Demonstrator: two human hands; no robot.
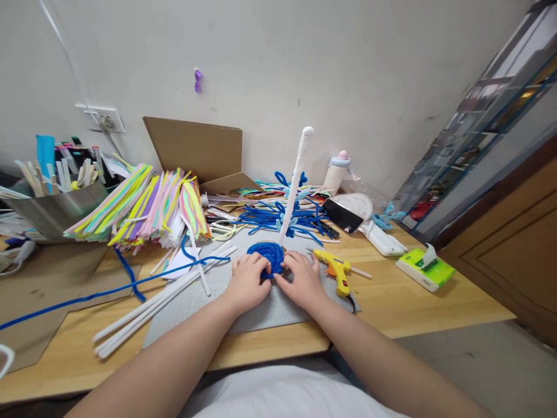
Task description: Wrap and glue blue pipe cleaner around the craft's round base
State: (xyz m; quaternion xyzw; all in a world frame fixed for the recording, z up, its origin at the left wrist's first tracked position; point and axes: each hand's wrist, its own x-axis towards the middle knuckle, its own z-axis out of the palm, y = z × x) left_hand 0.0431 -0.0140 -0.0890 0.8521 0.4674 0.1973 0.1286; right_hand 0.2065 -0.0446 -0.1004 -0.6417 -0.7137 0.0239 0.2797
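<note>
A flat round coil of blue pipe cleaner (267, 255) lies on the grey cutting mat (195, 316). My left hand (249, 277) grips its left edge, fingers curled. On its right edge my right hand (301, 277) pinches with thumb and fingers. Rising from just behind the coil is a white wrapped stick (296, 180), tilted slightly right, with blue loops and light-blue petal shapes near it; whether it joins the coil is hidden. A yellow hot glue gun (338, 268) rests right of my right hand, a glue stick poking from its back.
White sticks (161, 302) and a long blue pipe cleaner (108, 290) cross the left side. Colourful pipe-cleaner bundles (148, 206), blue pipe cleaners (256, 216) and cardboard (195, 148) stand behind. A phone (342, 215) and tissue pack (424, 270) lie to the right.
</note>
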